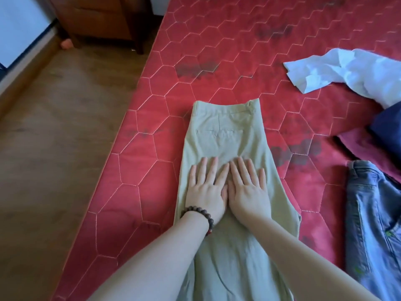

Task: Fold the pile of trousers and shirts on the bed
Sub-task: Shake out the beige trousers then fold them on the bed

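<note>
Pale green trousers (225,135) lie lengthwise on the red quilted bed (138,174), folded in half leg over leg, waistband at the far end. My left hand (206,187), with a bead bracelet on its wrist, and my right hand (247,185) lie flat side by side on the trousers below the back pocket, fingers straight and spread, pressing the cloth. To the right wait a crumpled white shirt (347,68), blue jeans (373,224), a navy garment (388,124) and a maroon garment (364,146).
The bed's left edge runs diagonally beside a wooden floor (54,148). A dark wooden cabinet (104,18) stands at the far left beyond the bed. Bare red mattress stretches beyond the trousers' waistband.
</note>
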`<state>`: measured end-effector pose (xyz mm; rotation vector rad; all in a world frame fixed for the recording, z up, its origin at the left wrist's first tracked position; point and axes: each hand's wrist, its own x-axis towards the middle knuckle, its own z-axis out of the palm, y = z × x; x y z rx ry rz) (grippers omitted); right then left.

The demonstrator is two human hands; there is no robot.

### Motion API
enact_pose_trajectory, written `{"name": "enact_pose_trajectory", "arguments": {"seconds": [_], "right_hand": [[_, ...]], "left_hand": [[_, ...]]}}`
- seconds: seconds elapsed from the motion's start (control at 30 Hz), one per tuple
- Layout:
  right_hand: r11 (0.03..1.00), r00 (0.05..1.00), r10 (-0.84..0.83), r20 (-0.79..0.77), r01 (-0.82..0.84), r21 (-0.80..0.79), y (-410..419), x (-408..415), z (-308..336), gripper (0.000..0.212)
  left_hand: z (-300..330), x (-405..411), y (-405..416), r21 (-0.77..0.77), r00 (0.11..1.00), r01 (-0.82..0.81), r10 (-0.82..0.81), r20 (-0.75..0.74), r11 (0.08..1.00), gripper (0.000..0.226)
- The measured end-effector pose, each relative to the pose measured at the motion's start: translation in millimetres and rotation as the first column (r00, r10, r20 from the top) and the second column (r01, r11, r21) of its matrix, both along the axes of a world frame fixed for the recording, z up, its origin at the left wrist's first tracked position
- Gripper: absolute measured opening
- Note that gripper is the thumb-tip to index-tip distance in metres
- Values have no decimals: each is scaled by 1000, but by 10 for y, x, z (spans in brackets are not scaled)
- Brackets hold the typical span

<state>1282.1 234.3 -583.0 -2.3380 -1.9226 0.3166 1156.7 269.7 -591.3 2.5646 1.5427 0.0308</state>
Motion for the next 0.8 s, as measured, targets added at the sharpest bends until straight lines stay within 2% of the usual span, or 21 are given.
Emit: {"name": "enact_pose_trajectory", "arguments": {"seconds": [0.17, 0.43, 0.8], "right_hand": [[999, 999, -12, 40, 13, -39, -304, -53, -31, 59], [996, 999, -38, 7, 39, -76, -900, -243, -79, 55], [991, 999, -11, 32, 16, -134, -2280, -674, 39, 58]], "left_hand": [[20, -110, -192, -37, 999, -25, 24, -26, 999, 60], [113, -290, -755, -120, 996, -21, 11, -84, 993, 59], [140, -771, -2075, -139, 990, 36, -54, -132, 990, 62]]}}
